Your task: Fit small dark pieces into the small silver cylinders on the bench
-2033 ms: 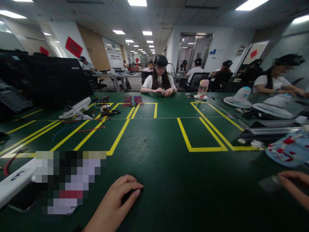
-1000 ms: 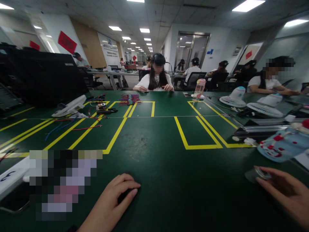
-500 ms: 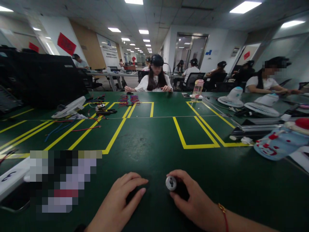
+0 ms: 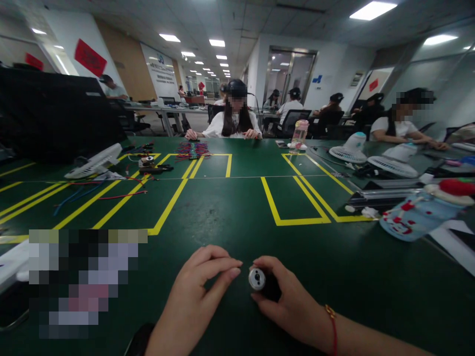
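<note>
At the near middle of the table, my right hand [image 4: 287, 291] grips a small electric motor [image 4: 257, 279] between thumb and fingers. Its round silver end face, with a dark centre and small holes, is turned towards me; its body lies in the shadow of the palm. Just left of it, my left hand [image 4: 202, 287] is closed in a pinch, thumb tip against the forefinger. Anything between those fingertips is too small to make out. The pinched tips point at the motor and stay a little apart from it.
Yellow tape marks the green table [image 4: 215, 207]. A blue cup [image 4: 408, 215] stands right, near fans [image 4: 393, 160] and dark metal profiles [image 4: 386, 195]. Wire bundles [image 4: 192, 150], loose wires and pliers [image 4: 159, 168] lie further off. A person [image 4: 232, 121] sits opposite. A blurred patch covers the near left.
My left hand has moved right, closer to the motor, and its thumb and forefinger have closed together. The motor's end face has turned slightly in my right hand. The view has shifted a little.
</note>
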`<state>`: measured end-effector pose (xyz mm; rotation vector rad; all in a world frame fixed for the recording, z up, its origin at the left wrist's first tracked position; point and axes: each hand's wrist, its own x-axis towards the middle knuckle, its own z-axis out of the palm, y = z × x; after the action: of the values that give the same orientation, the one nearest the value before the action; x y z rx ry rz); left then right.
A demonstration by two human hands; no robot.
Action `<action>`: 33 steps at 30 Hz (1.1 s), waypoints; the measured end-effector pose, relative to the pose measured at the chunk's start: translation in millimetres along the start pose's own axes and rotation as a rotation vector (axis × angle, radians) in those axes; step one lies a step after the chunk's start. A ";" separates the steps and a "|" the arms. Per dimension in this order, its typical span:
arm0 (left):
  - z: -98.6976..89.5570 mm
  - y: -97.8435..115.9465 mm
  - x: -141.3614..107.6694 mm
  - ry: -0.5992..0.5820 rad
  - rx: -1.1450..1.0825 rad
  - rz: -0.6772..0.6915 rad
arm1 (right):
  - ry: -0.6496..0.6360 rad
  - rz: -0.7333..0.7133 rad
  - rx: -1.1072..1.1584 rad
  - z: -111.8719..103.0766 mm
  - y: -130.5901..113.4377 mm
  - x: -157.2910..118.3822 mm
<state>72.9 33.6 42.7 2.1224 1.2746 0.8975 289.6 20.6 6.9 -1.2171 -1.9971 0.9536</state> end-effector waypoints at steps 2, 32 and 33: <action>1.7 -10.3 -6.2 -0.065 0.052 -0.028 | 0.008 -0.033 -0.035 0.2 0.1 -0.7; -29.0 -75.2 -49.9 -0.109 0.151 -0.101 | 0.536 0.140 -0.653 -123.3 81.3 -80.9; -29.3 -75.0 -50.0 -0.115 0.146 -0.104 | 0.595 0.061 -0.707 -119.1 73.8 -78.4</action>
<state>-8.7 23.9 -4.7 2.1615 1.4144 0.6467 449.3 4.3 2.9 -1.6811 -1.8296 -0.1519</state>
